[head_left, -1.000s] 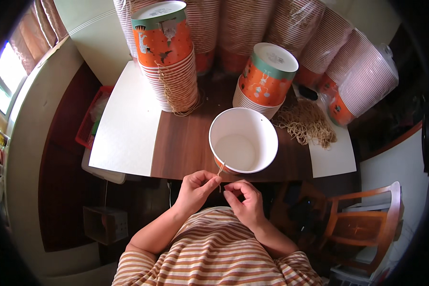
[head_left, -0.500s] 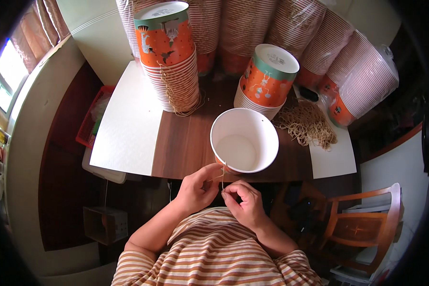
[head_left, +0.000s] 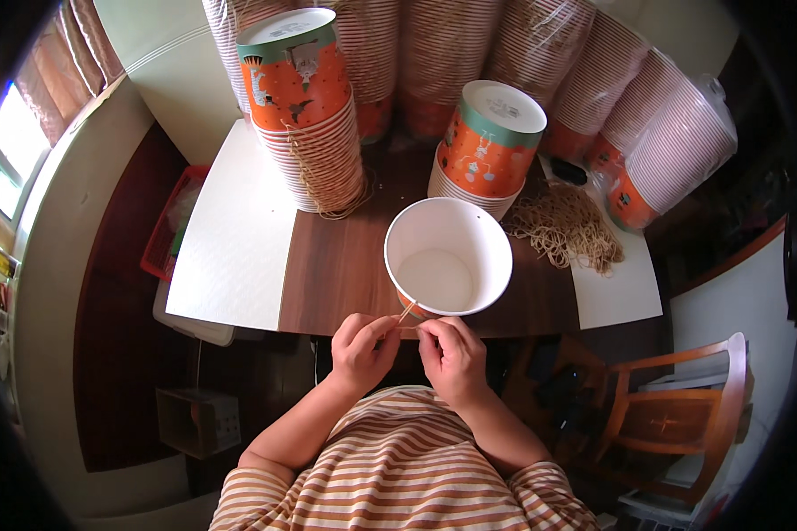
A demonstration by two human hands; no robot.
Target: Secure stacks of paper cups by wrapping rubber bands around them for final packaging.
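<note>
An open paper bucket (head_left: pixel 487 257), white inside and orange outside, stands upright near the table's front edge. At the near left of its rim a thin tan cord (head_left: pixel 407 311) meets the wall; whether it passes through a hole is too small to tell. My left hand (head_left: pixel 360 354), just in front of the bucket, is closed with thumb and fingertips pinching the cord. Beside it my right hand (head_left: pixel 456 358) also pinches the cord, which runs short and level between the two hands. Both hands are level with the table edge.
Behind stand a tall upside-down bucket stack (head_left: pixel 301 106) with cords hanging down its side and a shorter stack (head_left: pixel 487 150). A heap of loose cords (head_left: pixel 568 228) lies at the right. Several plastic-wrapped bucket stacks (head_left: pixel 682 150) line the back. A wooden chair (head_left: pixel 673 420) stands lower right.
My right hand has moved up level with my left, and the cord has gone from hanging upright to running across between them. The hands have drawn slightly apart. The view has shifted a little.
</note>
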